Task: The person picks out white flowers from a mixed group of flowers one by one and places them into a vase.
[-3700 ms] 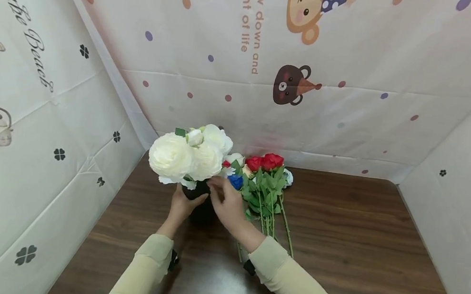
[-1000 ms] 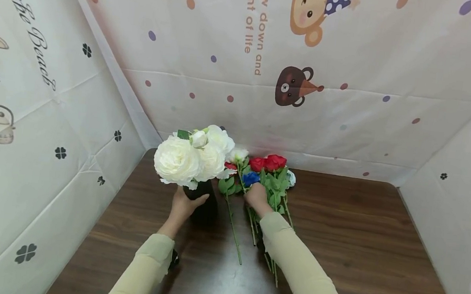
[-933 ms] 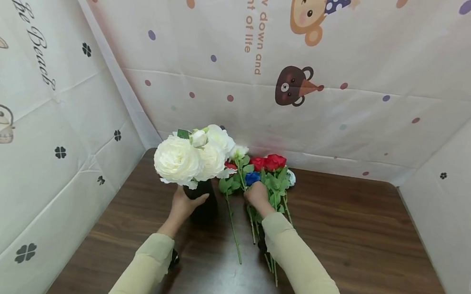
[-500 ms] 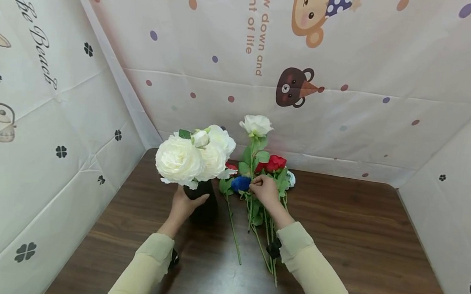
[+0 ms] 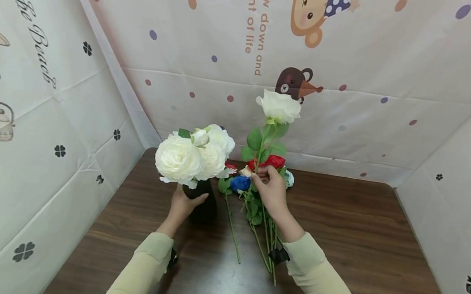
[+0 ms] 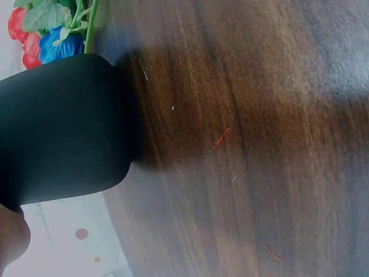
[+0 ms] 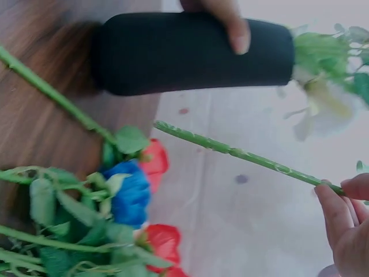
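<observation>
White rose lifted, one stem pinched in our right hand.
Our left hand grips one black vase; one blue rose lies on the table.

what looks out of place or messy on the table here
Nothing is damaged or spilled. The loose flowers lie in an untidy heap on the table, stems crossing, beside the black vase the left hand holds. The right hand pinches a white rose upright.
</observation>
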The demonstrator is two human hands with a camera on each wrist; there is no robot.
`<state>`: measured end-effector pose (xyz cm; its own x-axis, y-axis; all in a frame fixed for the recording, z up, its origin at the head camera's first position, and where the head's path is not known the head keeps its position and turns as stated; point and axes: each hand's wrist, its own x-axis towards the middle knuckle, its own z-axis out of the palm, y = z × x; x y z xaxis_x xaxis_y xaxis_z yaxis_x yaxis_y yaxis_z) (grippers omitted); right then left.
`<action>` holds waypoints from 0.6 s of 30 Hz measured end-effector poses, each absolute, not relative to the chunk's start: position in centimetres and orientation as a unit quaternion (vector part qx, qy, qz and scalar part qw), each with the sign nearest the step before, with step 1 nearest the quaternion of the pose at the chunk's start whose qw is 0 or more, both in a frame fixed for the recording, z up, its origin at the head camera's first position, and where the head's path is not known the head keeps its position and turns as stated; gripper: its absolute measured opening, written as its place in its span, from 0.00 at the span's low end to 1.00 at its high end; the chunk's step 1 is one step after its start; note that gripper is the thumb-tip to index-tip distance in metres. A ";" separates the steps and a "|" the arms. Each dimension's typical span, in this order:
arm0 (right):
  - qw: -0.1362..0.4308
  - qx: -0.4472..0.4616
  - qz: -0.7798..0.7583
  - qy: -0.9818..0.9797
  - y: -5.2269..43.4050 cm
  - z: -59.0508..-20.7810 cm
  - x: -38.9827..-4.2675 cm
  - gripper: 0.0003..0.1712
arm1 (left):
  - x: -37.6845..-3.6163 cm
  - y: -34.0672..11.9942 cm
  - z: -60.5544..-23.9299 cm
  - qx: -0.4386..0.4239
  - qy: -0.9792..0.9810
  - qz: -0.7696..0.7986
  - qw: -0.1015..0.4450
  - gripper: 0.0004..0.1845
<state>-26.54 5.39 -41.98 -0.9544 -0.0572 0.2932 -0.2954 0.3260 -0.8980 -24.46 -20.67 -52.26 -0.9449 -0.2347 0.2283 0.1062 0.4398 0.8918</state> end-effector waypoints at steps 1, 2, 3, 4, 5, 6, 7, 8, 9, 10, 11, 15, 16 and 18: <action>0.116 0.115 0.576 -0.801 5.3 -41.6 -26.3 0.07 | -24.5 -20.7 -52.2 0.039 -0.833 -0.527 0.162 0.48; 0.128 0.120 0.582 -0.794 5.2 -41.3 -26.0 0.07 | -24.5 -20.7 -52.2 0.040 -0.834 -0.527 0.161 0.48; 0.138 0.123 0.589 -0.786 5.1 -41.0 -25.8 0.07 | -24.5 -20.7 -52.1 0.040 -0.833 -0.528 0.160 0.48; 0.146 0.126 0.598 -0.778 5.0 -40.6 -25.5 0.07 | -24.5 -20.7 -52.1 0.039 -0.833 -0.528 0.160 0.48; 0.153 0.129 0.606 -0.770 5.0 -40.3 -25.2 0.06 | -24.5 -20.7 -52.1 0.040 -0.834 -0.528 0.158 0.48; 0.158 0.133 0.616 -0.760 4.9 -39.9 -25.0 0.06 | -24.5 -20.8 -52.1 0.040 -0.835 -0.527 0.157 0.48; 0.163 0.138 0.627 -0.749 4.8 -39.6 -24.7 0.07 | -24.5 -20.7 -52.0 0.039 -0.835 -0.527 0.155 0.48; 0.169 0.145 0.636 -0.739 4.6 -39.3 -24.4 0.06 | -24.5 -20.7 -52.0 0.040 -0.835 -0.527 0.154 0.48; 0.178 0.151 0.643 -0.730 4.5 -39.1 -24.2 0.06 | -24.5 -20.7 -52.0 0.040 -0.835 -0.527 0.154 0.48; 0.188 0.158 0.649 -0.720 4.4 -38.8 -24.0 0.06 | -24.4 -20.7 -52.0 0.040 -0.835 -0.527 0.153 0.48; 0.199 0.167 0.655 -0.710 4.2 -38.6 -23.8 0.07 | -24.4 -20.7 -52.1 0.040 -0.835 -0.527 0.154 0.48; 0.240 0.202 0.676 -0.667 3.4 -37.9 -23.4 0.07 | -24.4 -20.7 -52.1 0.038 -0.834 -0.526 0.159 0.48; 0.245 0.209 0.684 -0.655 3.2 -37.8 -23.3 0.07 | -24.4 -20.7 -52.1 0.038 -0.834 -0.527 0.160 0.48; 0.246 0.215 0.703 -0.632 2.7 -37.6 -23.1 0.06 | -24.3 -20.7 -52.1 0.038 -0.834 -0.526 0.161 0.48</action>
